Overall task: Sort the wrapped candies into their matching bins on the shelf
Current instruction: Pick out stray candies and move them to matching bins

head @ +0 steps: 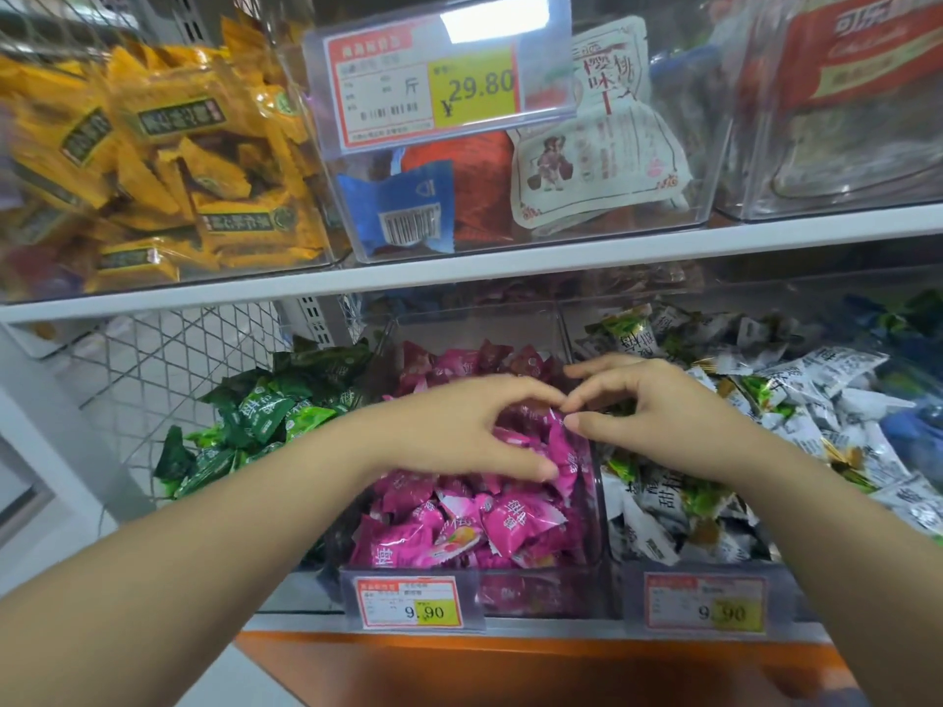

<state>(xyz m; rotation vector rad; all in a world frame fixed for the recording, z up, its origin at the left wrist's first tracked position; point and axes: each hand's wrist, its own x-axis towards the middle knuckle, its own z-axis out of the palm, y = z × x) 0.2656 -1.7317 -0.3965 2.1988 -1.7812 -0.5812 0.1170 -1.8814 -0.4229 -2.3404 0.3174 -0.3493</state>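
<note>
Shelf [510,265], two tiers. The upper tier holds clear bins of yellow packs [168,114] and mixed bagged snacks, which aren't in play.

Lower tier, three candy groups side by side:
- green candies [265,408] on the left
- pink bin [541,597] in the centre, heaped with pink candies [515,520]
- white bin [630,604] on the right, piled with white-and-green candies [826,380]

The two front bins each carry a 9.90 price tag [411,602].

Both hands are over the back half of the pink bin, fingertips nearly meeting.
- Left hand [459,426]: arched over the pile, fingers and thumb curled round a few pink candies on top.
- Right hand [658,415]: thumb and forefinger close together at the edge of a pink wrapper, other fingers loosely extended. I can't tell whether it actually pinches anything.

Step, as I read it: working the pink pile, either dropping pink pieces in or picking through for strays. I see no clear odd-colour wrapper under the hands, and the spot below the right fingers is too dark to read.

Next move needs:
- confirm wrapper colour before lifting
- lift clear of the bin wall
- anything not pink goes sideways to its matching neighbour

The heaps stand proud of their bins, so a careless drag risks spilling candies across the divider.
</note>
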